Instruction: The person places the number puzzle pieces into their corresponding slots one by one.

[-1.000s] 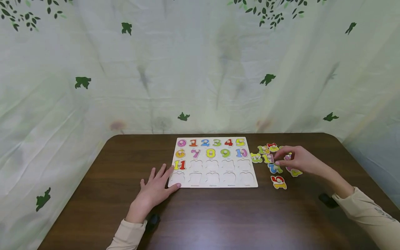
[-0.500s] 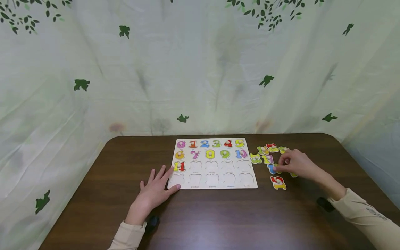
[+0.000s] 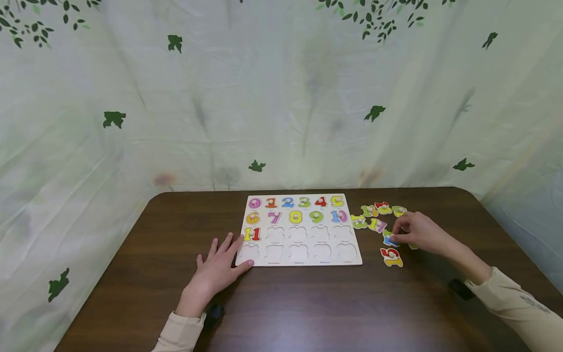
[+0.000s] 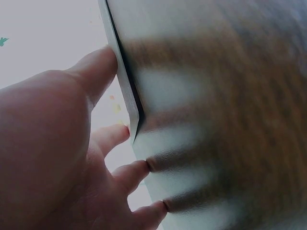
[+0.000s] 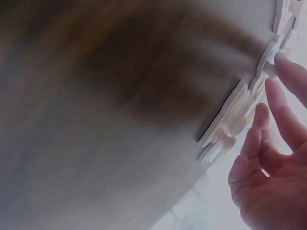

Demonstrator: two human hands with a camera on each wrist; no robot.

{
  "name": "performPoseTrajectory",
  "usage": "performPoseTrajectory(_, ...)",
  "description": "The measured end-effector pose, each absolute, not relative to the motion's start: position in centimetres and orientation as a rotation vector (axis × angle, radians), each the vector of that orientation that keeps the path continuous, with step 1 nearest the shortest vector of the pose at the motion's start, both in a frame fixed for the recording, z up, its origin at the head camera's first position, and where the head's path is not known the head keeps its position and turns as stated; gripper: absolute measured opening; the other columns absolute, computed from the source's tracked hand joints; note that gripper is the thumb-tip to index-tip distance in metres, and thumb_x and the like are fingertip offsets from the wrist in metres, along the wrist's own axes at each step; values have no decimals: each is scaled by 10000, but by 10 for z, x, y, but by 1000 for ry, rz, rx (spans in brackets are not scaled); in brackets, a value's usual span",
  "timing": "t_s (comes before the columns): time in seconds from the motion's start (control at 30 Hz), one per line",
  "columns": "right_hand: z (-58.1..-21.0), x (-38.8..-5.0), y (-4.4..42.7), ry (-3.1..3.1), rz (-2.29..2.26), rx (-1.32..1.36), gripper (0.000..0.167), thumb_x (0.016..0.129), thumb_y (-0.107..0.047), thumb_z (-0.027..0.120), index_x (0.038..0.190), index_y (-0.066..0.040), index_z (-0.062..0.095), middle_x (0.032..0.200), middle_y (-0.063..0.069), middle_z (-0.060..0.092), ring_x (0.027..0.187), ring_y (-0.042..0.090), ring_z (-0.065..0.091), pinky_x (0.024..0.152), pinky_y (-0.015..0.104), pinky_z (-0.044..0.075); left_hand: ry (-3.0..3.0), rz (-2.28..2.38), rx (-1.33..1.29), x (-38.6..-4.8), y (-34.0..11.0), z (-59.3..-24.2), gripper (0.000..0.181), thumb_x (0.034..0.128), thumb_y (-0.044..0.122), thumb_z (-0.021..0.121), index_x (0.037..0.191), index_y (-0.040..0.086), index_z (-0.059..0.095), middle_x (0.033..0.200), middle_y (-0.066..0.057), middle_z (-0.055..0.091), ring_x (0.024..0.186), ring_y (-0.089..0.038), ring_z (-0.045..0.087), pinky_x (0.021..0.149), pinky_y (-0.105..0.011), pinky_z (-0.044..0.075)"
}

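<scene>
A white number board [image 3: 286, 249] lies on the table, with pieces 0 to 10 in its upper two rows and the 11 piece [image 3: 252, 234] at the left of the third. My left hand [image 3: 213, 274] is spread, thumb and index finger on the board's left corner and edge; the left wrist view shows the thumb on the edge. At the right, my right hand [image 3: 422, 233] pinches the knob of a blue and green number piece [image 3: 389, 239] lying on the table; the right wrist view shows thumb and index finger at the knob.
Several loose number pieces lie right of the board, among them a purple and yellow one [image 3: 377, 225] and a red and yellow 15 [image 3: 391, 257] nearer the front. Other pieces are partly hidden under my right hand. A patterned curtain [image 3: 281, 98] hangs behind the table.
My right hand has moved from above the pieces to the blue and green one, which has turned and shifted slightly right. The purple and yellow piece beside it has tilted. The left hand stays put.
</scene>
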State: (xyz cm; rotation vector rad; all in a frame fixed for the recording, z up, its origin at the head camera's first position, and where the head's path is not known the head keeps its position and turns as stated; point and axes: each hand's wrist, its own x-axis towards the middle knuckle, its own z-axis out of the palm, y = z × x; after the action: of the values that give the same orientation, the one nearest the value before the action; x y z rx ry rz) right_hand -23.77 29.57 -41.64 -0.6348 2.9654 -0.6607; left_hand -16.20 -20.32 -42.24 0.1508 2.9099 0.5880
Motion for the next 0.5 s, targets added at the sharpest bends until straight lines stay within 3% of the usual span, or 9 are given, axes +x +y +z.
performPoseTrajectory(0.17,-415,-234,299,2933,-727,-702,76,839,-190,798,846,-190,722,838,-71,614,776,180,500,648,336,409,2908,595,151,-160,-204,-419,788,934,549,585,1561,162,306,1604,-198,192,1441,-509,65,983,-808,83)
performPoseTrajectory(0.37,-418,-233,301,2948,-739,-731,71,847,-169,789,885,-169,729,792,-73,570,746,170,471,616,301,376,2909,597,152,-160,-204,-420,784,935,538,591,1563,168,303,1607,-191,188,1444,-502,58,988,-804,77)
performPoseTrajectory(0.5,-418,-234,302,2953,-753,-731,85,832,-173,803,879,-192,735,903,-33,608,798,191,510,646,325,415,2907,594,155,-160,-204,-421,788,934,545,588,1564,169,301,1607,-193,189,1443,-504,60,987,-805,78)
